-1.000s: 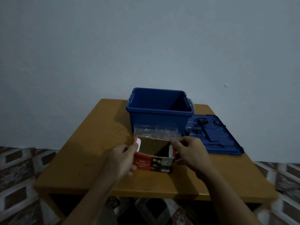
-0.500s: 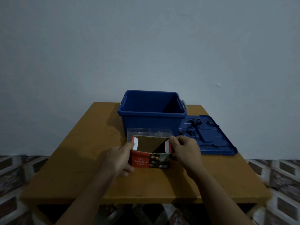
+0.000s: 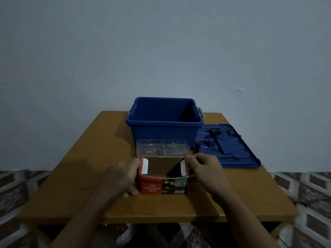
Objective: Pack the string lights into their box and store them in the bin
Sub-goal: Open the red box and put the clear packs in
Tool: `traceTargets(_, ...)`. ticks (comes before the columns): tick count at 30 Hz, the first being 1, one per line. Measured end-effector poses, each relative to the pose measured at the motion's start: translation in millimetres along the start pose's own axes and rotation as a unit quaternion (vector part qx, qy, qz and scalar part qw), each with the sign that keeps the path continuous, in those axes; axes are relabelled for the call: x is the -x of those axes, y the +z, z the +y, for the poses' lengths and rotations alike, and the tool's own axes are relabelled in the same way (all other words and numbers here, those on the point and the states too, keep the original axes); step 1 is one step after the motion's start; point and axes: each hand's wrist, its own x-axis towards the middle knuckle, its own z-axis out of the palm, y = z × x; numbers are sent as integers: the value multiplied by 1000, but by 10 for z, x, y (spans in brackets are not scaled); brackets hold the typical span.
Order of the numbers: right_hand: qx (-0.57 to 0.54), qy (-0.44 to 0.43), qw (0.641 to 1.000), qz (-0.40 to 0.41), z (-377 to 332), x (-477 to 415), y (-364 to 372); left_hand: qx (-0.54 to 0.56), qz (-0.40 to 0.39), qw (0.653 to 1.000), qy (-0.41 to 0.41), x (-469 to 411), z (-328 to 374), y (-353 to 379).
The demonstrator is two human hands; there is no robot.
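The red "LED Decorative Lights" box (image 3: pixel 163 187) stands open on the table, its clear plastic lid flap (image 3: pixel 162 147) tilted up at the back. My left hand (image 3: pixel 123 176) grips the box's left side and holds its small side flap outward. My right hand (image 3: pixel 204 169) pinches the right side flap. The box's brown inside looks bare. The black string lights (image 3: pixel 215 140) lie tangled on the blue bin lid (image 3: pixel 238 158) at the right. The open blue bin (image 3: pixel 163 129) stands just behind the box.
Everything rests on a wooden table (image 3: pixel 86 167) against a plain wall (image 3: pixel 161 51). A patterned tile floor (image 3: pixel 308 190) shows on both sides. The bin's grey latch (image 3: pixel 201 111) sticks out at its right rim.
The view has shifted a little, so the table sits more centred. Both hands stay on the box's side flaps, holding them spread apart.
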Motion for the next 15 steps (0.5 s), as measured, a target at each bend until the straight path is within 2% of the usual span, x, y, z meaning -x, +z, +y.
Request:
traceTargets(5, 2, -6, 1000, 3, 26, -6, 8, 9, 4, 1000, -15, -55, 61, 42)
traceTargets(8, 1, -14, 1000, 3, 36, -3, 1, 20, 11, 1000, 10, -40, 48, 34)
traceTargets(10, 0, -16, 1000, -4, 36, 12, -9, -21, 3, 999, 35, -17, 25, 31)
traceTargets(13, 19, -24, 999, -10, 53, 9, -79, -126, 82, 984, 100, -15, -17, 51)
traceTargets(15, 38, -33, 999, -2, 98, -48, -203, -83, 163, 965, 187, 52, 49, 45)
